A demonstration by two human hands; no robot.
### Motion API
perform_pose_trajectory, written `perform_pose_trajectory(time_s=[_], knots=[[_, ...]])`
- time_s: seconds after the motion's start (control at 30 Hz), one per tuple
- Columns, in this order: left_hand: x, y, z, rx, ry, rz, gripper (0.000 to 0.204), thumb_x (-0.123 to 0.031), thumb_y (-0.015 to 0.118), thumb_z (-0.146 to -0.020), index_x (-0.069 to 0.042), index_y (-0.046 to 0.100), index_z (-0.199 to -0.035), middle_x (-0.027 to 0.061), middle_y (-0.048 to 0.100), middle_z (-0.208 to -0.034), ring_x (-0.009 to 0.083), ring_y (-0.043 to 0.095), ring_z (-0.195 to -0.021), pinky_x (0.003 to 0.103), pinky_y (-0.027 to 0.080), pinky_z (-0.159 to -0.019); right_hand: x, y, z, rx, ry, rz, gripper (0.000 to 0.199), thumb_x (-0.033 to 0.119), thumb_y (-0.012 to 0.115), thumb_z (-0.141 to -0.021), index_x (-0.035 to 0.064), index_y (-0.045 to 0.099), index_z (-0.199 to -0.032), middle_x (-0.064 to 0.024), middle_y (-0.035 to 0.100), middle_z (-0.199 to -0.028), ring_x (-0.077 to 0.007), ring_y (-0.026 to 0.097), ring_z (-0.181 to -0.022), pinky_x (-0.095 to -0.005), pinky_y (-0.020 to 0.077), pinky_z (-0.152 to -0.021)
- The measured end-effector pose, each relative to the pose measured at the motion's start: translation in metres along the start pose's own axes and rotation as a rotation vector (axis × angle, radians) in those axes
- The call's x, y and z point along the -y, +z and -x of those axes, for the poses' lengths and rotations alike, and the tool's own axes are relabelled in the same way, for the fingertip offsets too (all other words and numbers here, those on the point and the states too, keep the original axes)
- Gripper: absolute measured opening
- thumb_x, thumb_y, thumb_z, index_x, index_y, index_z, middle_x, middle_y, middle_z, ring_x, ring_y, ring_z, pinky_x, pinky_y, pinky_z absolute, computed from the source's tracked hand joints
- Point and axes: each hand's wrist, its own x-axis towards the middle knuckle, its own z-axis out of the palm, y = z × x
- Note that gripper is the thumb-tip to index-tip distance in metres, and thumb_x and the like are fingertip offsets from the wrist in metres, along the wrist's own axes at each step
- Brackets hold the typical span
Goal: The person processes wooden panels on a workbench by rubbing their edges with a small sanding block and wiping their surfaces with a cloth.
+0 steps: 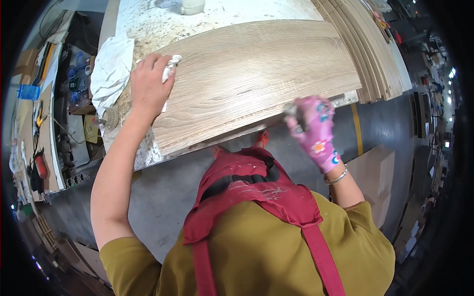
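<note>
Both hands are on the wood board point(256, 74): my left hand point(148, 86), bare, presses a white rag point(170, 64) flat near the board's left end, while my gloved right hand point(313, 128) grips a small tool point(291, 111) at its near edge. I judge steady pressure from the left matters, so the edge work stays even. Under the board, the workbench point(158, 19) is speckled, with stacked boards point(375, 54) at its right end, a crumpled cloth point(108, 69) at its left, and grey floor point(163, 187) below.

A woodworking shop: stacked wood panels point(375, 49), spattered workbench point(148, 24).
</note>
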Motion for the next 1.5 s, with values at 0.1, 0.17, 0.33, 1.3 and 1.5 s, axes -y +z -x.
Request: perform_pose_trajectory(time_s=[0.1,0.17,0.33,1.3,1.5], knots=[[0.001,-0.004,-0.003,-0.039,0.042,-0.019,0.025,-0.021,0.062,-0.082,-0.010,0.062,-0.105,0.0103,0.058,-0.106,0.0312,0.055,-0.098,0.041,0.043,-0.083,-0.025,-0.008,0.008,-0.135,0.077,0.031,0.029,0.024,0.066,-0.075,0.0103,0.059,-0.099,-0.0078,0.061,-0.092,-0.0256,0.057,-0.092,-0.0461,0.0276,-0.100],[0.004,0.001,-0.002,-0.016,0.022,-0.028,0.026,-0.019,0.062,-0.082,-0.009,0.061,-0.106,0.0119,0.058,-0.106,0.0320,0.054,-0.099,0.041,0.042,-0.084,0.001,0.002,0.003,-0.053,0.012,0.069,0.028,0.028,0.063,-0.078,0.0088,0.059,-0.098,-0.0069,0.061,-0.093,-0.0255,0.057,-0.091,-0.0453,0.0286,-0.101],[0.000,-0.002,-0.005,0.029,0.066,0.000,0.027,-0.014,0.060,-0.083,-0.005,0.060,-0.109,0.0155,0.057,-0.109,0.0344,0.053,-0.099,0.042,0.042,-0.086,0.017,0.021,0.000,-0.115,-0.141,-0.223,0.032,0.040,0.044,-0.088,0.0113,0.055,-0.097,-0.0043,0.056,-0.083,-0.0183,0.056,-0.085,-0.0377,0.0432,-0.088],[-0.293,0.068,-0.084,0.032,0.328,0.352,0.028,-0.016,0.066,-0.075,-0.005,0.061,-0.101,0.0148,0.061,-0.105,0.0330,0.057,-0.099,0.044,0.044,-0.082,-0.249,-0.029,-0.037,-0.364,0.603,-1.202,0.031,0.021,0.053,-0.092,0.0002,0.058,-0.114,-0.0019,0.059,-0.098,-0.0068,0.052,-0.081,-0.0201,0.0417,-0.072],[-0.324,0.109,-0.059,-0.026,0.498,0.097,0.040,-0.019,0.052,-0.081,-0.005,0.055,-0.118,0.0105,0.053,-0.126,0.0269,0.051,-0.113,0.043,0.047,-0.083,-0.244,-0.004,-0.048,-0.140,0.340,-0.943,0.028,0.012,0.055,-0.092,0.0000,0.056,-0.117,-0.0086,0.058,-0.111,-0.0167,0.053,-0.105,-0.0296,0.0406,-0.093]])
